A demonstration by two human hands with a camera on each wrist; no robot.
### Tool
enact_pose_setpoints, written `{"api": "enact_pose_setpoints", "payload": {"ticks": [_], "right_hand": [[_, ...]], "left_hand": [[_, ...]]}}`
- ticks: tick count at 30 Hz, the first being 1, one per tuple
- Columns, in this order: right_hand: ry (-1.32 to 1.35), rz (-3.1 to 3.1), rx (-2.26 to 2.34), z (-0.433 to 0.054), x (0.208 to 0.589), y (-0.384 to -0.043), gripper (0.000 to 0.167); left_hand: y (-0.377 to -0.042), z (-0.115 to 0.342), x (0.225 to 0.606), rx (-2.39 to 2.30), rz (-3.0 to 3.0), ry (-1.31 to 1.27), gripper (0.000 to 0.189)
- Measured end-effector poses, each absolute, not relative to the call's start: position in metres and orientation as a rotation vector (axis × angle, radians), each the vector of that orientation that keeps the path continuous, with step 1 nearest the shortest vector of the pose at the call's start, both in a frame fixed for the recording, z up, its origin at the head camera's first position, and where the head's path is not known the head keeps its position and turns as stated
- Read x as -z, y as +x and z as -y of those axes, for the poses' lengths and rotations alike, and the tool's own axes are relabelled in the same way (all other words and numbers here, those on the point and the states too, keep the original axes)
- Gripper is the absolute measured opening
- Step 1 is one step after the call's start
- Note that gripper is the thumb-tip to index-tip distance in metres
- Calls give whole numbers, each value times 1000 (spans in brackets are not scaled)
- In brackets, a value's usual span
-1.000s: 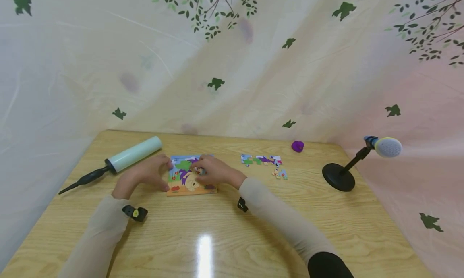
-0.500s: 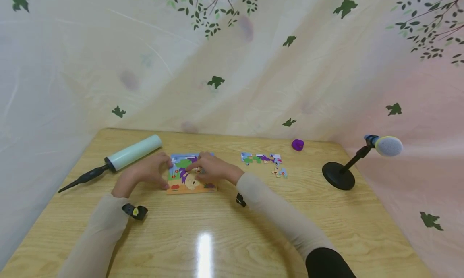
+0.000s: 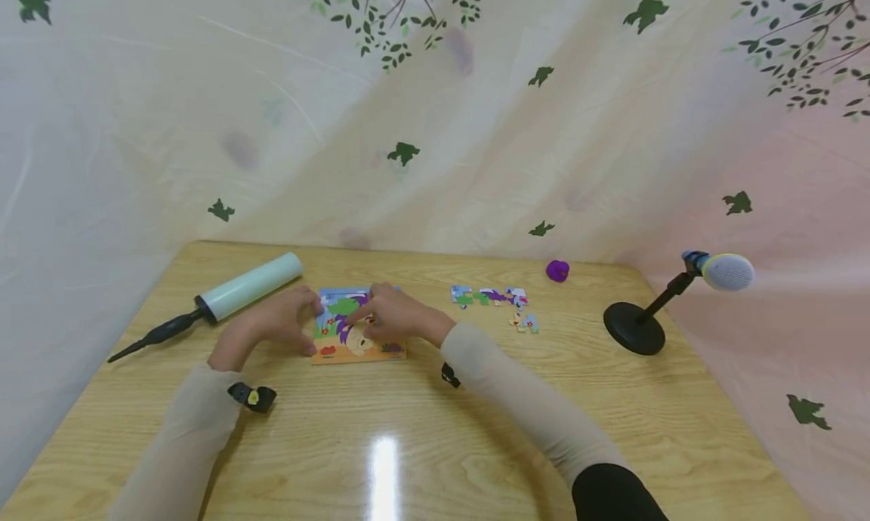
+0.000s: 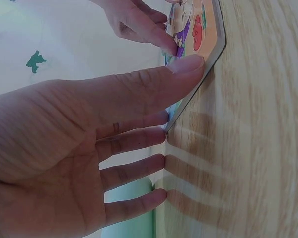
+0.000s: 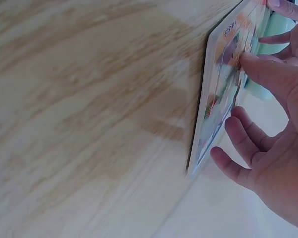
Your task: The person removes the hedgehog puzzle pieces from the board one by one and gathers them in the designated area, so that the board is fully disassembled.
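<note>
A picture puzzle board (image 3: 353,356) with a purple-haired cartoon figure lies flat on the table. My left hand (image 3: 275,326) steadies it from the left: in the left wrist view, the thumb rests on the board's edge while the nearly straight fingers reach down beside it. Over the upper right of the picture is my right hand (image 3: 401,315), its index finger extended onto the picture. Between that hand's thumb and a curled finger, the right wrist view shows the thin edge of a puzzle piece (image 5: 236,94), slightly raised. The hand hides part of the picture.
Several loose puzzle pieces (image 3: 495,297) lie right of the board, with joined pieces (image 3: 524,323) just below. A pale green cylinder with a black handle (image 3: 253,285) lies at left. A purple object (image 3: 557,271) and a microphone-like object on a black stand (image 3: 634,328) are at right.
My right hand has shifted slightly left and up, and its index finger has stretched out onto the picture. The left hand stays at the board's left edge.
</note>
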State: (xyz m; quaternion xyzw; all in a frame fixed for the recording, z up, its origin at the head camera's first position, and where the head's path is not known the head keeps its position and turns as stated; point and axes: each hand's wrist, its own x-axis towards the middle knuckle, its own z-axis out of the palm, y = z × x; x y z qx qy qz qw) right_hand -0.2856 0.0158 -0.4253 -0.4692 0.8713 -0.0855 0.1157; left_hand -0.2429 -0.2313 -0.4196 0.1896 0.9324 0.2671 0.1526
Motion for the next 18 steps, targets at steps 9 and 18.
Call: {"api": "enact_pose_setpoints", "payload": {"ticks": [9, 18], "right_hand": [[-1340, -2613, 293, -17, 423, -280, 37], [-1230, -2624, 412, -19, 417, -275, 40]], "left_hand": [[-244, 232, 420, -750, -2688, 567, 58], [-241, 233, 418, -770, -2683, 586, 58]]}}
